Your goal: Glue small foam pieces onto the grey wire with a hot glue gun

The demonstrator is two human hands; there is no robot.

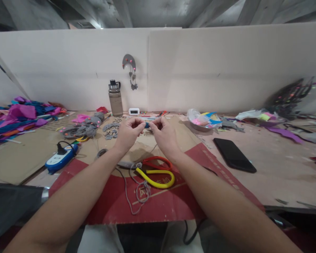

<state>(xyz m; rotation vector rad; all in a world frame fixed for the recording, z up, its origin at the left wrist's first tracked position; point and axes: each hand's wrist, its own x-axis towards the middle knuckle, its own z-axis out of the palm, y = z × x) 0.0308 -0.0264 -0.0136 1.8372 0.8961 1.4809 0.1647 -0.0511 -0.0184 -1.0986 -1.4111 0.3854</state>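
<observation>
- Blue piece, small, lies straight between your two hands, at the level of your fingertips and above the cardboard.
- Its long side seems to run left to right, from one pinch to the other, but it is mostly covered by your fingers, so I cannot be sure.
- Your left hand and your right hand are about equally near to it; each one has thumb and fingers pinched together at its own side of the piece.
- One pair of scissors lies nearer to your body, below the hands, with one red handle and one yellow handle; its blades point to your left.
- One loose tangle of grey cord lies beside the yellow handle, on the red cardboard.
- Farther away you have one bottle and one small clock.
- To the right are one metal bowl and one phone; to the left, one power strip.
</observation>
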